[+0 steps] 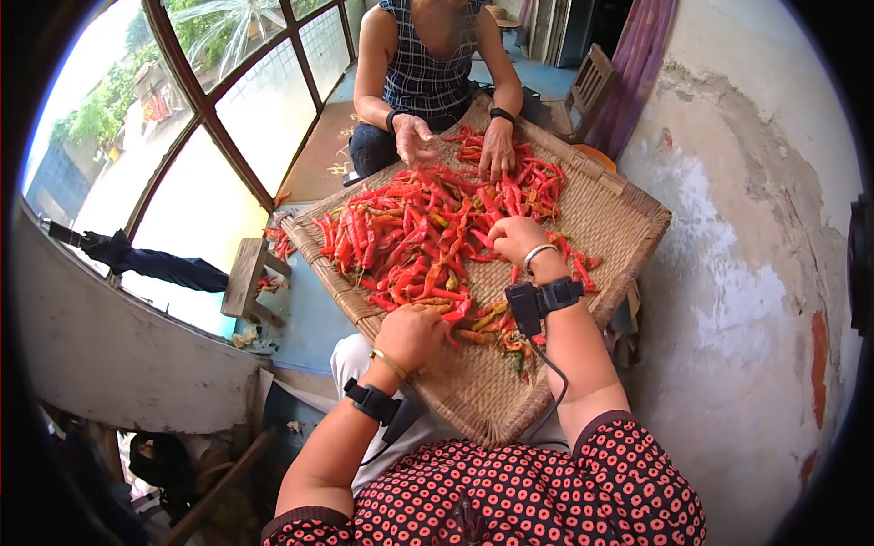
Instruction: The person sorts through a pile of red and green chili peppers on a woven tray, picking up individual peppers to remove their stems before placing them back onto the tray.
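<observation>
A heap of red chili peppers [401, 237] lies on a large woven tray [628, 205], with a few greenish and orange ones near its front part. My left hand [411, 335], a gold-coloured bangle at its wrist, is closed at the heap's lower left edge, touching a red pepper. Curled at the right side of the heap is my right hand [521, 238], with a silver-coloured bangle and fingers against the red peppers. What its fingertips hold, if anything, is hidden. Black devices are strapped to both my forearms.
Across the tray sits another person [432, 64], one hand raised over the heap and the other on the peppers. A small wooden stool [244, 278] and a dark folded umbrella [168, 266] are at the left by the windows. A worn wall [728, 227] rises at the right.
</observation>
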Available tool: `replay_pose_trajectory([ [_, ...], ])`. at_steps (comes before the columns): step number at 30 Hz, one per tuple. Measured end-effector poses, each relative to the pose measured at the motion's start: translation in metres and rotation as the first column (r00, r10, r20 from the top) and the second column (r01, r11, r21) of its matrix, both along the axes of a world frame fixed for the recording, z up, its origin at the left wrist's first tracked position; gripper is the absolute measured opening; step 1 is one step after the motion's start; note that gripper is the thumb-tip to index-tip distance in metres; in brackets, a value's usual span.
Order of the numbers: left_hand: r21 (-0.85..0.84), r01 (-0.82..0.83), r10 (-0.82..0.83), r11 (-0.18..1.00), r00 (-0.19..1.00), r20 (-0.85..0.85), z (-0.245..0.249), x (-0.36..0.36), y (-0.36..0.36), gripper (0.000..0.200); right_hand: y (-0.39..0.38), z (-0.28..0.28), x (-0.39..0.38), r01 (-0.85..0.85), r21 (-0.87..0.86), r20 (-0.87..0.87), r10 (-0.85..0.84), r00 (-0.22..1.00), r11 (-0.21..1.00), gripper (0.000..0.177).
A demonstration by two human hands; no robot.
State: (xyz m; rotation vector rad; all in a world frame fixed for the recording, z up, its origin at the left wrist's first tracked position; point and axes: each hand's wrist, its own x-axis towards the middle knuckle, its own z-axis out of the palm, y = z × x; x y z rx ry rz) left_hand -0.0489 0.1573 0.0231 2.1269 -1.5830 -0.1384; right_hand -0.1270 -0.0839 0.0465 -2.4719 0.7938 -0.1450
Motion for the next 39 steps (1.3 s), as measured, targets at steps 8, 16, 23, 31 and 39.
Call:
replay_pose_trajectory([
  [8,-0.048,-0.003,0.0,0.999,0.997,-0.071,-0.003,0.006,-0.003,0.016,0.003,-0.014,0.007,0.25,-0.402,0.395,-0.08,0.915,0.881,0.046],
  [16,-0.009,0.01,-0.01,1.0,1.0,0.005,-0.004,0.002,0.0,0.015,0.055,-0.067,0.035,-0.082,-0.211,-0.102,0.062,0.993,0.974,0.028],
  [23,-0.064,0.023,-0.021,0.998,1.0,0.022,-0.003,0.002,0.002,0.015,0.034,-0.025,0.016,-0.239,-0.2,-0.269,0.182,0.946,0.95,0.027],
  [31,-0.045,0.011,-0.011,0.999,1.0,0.005,-0.001,0.003,0.002,0.016,0.024,0.001,0.002,-0.308,0.751,0.183,0.265,0.947,0.583,0.035],
  [39,-0.051,0.0,-0.002,0.999,1.0,-0.027,-0.001,0.004,0.0,0.017,-0.003,-0.03,0.008,0.207,0.293,0.218,-0.276,0.936,0.933,0.033],
])
